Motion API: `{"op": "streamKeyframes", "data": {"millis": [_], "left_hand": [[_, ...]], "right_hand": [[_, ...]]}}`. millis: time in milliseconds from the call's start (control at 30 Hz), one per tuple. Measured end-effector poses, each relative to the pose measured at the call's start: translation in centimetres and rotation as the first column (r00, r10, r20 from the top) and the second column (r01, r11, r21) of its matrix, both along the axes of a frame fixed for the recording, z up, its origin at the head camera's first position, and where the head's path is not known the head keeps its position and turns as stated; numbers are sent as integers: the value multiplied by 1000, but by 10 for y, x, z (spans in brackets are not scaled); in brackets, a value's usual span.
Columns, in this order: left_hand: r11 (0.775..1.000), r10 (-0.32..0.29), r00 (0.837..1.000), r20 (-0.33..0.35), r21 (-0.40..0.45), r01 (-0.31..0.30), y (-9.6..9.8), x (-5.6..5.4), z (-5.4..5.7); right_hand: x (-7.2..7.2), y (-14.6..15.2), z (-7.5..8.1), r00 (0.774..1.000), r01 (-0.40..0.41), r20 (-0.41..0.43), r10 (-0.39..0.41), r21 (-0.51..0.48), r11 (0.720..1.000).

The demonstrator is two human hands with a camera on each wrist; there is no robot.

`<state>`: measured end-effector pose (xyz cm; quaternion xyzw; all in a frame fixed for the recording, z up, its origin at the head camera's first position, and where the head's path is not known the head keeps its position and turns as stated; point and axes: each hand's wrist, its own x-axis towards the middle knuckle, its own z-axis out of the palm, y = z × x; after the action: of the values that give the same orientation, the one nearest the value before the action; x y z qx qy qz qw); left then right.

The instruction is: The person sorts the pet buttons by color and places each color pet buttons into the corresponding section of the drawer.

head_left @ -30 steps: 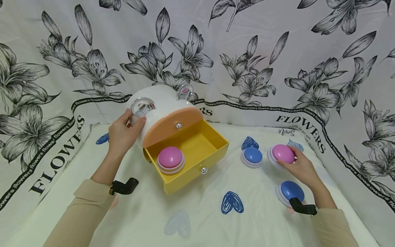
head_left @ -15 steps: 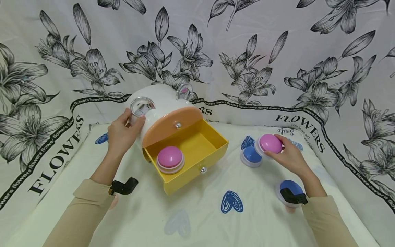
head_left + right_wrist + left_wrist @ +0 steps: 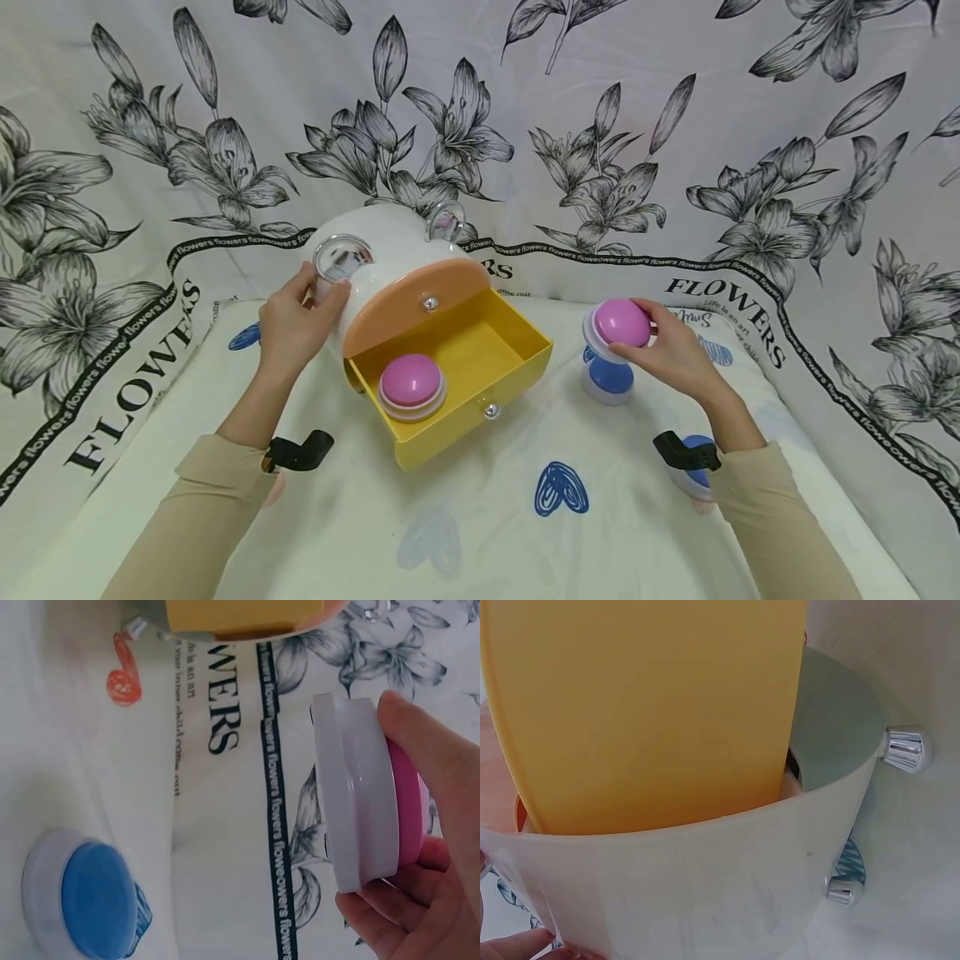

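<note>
My right hand [image 3: 670,348] grips a pink dome push button [image 3: 622,322] by its white rim, raised above the cloth. The right wrist view shows its white base [image 3: 352,795] side-on between thumb and fingers. Below it in the head view, a blue push button [image 3: 611,377] sits on the cloth, partly overlapped. My left hand [image 3: 300,321] holds the side of a white rounded drawer box [image 3: 397,237], beside its clear ring-shaped ear. Pulled out of the box is a yellow drawer [image 3: 487,358], with another pink button [image 3: 412,382] in its left part.
Another blue button [image 3: 697,475] lies near the right wrist, partly hidden by the black wrist camera [image 3: 684,452]. A peach drawer front [image 3: 420,304] stays closed above the yellow drawer. The pale cloth [image 3: 487,533] has printed hearts; a flower-patterned curtain [image 3: 570,142] hangs behind.
My right hand has lifted the pink button off the right side and carried it left, over the blue button. My left hand stays on the drawer box.
</note>
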<state>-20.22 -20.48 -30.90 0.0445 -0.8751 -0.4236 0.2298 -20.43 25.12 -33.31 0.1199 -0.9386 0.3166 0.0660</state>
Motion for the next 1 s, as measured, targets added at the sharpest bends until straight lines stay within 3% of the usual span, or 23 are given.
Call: {"op": "streamKeyframes", "data": {"millis": [267,500,1000], "left_hand": [[1000,-3,1000,24,5,3,-1,1,1],[1000,-15,1000,6,11,15,-1,1,2],[998,-29,999,35,52,27,-2,0,2]], "right_hand": [[-8,-27,14,999,-43,0,43,-39,998],[-13,-54,27,990,-141,-42,137,-89,986],[-16,-106,43,955,-296,-27,296,-26,955]]}}
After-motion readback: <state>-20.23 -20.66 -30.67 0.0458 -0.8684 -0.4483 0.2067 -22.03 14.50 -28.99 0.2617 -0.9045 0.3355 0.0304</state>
